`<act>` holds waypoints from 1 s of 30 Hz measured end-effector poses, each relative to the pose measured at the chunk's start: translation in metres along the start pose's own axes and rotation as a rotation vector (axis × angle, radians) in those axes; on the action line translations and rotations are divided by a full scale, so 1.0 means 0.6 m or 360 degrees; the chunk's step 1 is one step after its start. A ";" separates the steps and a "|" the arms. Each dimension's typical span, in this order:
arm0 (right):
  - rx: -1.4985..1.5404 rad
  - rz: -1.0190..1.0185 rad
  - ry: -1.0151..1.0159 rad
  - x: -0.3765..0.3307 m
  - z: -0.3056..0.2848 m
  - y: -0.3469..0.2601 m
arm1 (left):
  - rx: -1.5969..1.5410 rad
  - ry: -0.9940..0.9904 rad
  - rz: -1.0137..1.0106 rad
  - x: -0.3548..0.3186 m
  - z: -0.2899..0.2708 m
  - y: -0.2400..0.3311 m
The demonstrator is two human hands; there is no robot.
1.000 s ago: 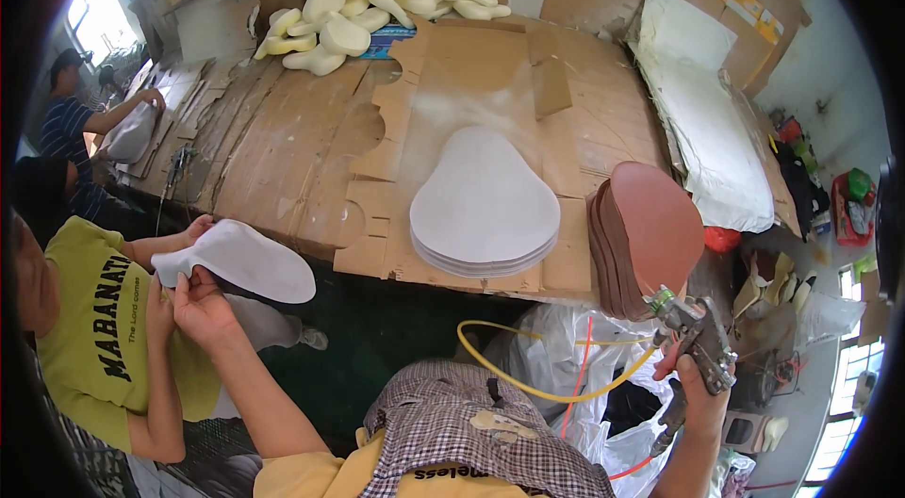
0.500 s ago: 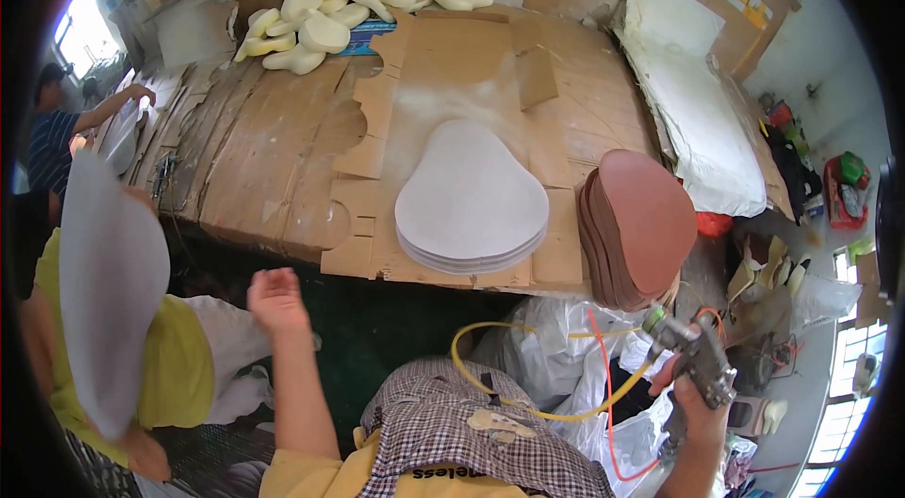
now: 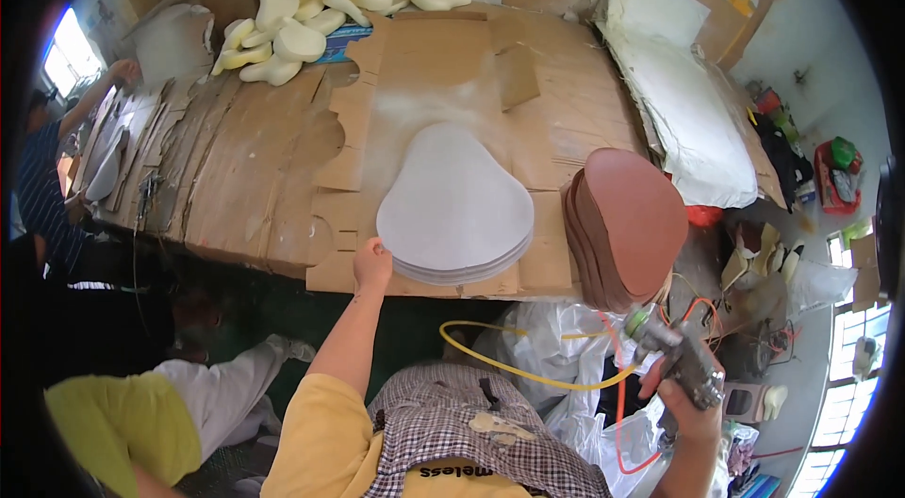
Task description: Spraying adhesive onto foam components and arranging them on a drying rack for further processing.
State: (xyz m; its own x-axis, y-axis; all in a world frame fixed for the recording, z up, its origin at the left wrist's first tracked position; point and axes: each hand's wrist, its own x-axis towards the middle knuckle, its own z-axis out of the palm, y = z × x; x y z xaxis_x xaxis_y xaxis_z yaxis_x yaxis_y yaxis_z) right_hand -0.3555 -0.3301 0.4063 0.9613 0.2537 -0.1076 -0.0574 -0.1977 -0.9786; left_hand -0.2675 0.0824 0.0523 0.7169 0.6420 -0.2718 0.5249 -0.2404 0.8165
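Hand, right [image 3: 690, 404]: closed about the handle of a grey metal spray gun with a green front end [image 3: 693, 361]; held low, on the near side of the table.

Yellow flexible hose [image 3: 566, 386]: looped in front of the checked cloth apron [image 3: 471, 399], one end running to the gun.

Crumpled whitish plastic sheeting [image 3: 542, 338]: behind the loop, below the table edge.

Lime-green top [image 3: 132, 423]: worn by a co-worker at lower left, well apart from both hands.

Hand, left [image 3: 373, 262]: fingers curled inward, mostly closed, at the near left edge of the pale stack; whether they pinch a sheet cannot be told.

Stack of pale grey, rounded-triangular flat sheets [image 3: 455, 201]: just right of the left hand, narrow end away from the person; farther from the right hand, up and to its left.

Stack of reddish-brown sheets of similar outline [image 3: 636, 225]: right of the pale stack, apart from it; just beyond the spray gun.

Flattened brown cardboard [image 3: 429, 60]: beneath the pale stack, covering the table.

White-covered slab [image 3: 683, 112]: far right of the table.

Cream-coloured, saddle-shaped pieces [image 3: 302, 38]: heaped at the far left.

Dark striped top [image 3: 42, 201]: worn by another person, far left.
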 end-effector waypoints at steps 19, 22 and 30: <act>0.0084 0.0017 0.0433 0.015 -0.014 0.033 | 0.0642 0.0310 0.0082 0.004 0.035 0.057; 0.0261 -0.0056 0.0145 -0.003 -0.021 0.042 | 0.0171 0.0301 -0.0031 0.020 0.046 0.034; 0.0006 0.0176 0.0304 -0.039 -0.051 0.022 | -0.1213 0.0326 -0.0703 0.006 0.058 0.038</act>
State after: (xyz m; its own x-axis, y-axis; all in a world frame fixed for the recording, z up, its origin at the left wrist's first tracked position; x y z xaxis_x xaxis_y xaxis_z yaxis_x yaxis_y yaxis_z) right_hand -0.3703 -0.3678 0.4016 0.9826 0.0466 -0.1796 -0.1661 -0.2110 -0.9633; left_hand -0.2369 0.0540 0.0525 0.3886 0.6958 -0.6040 0.2342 0.5594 0.7951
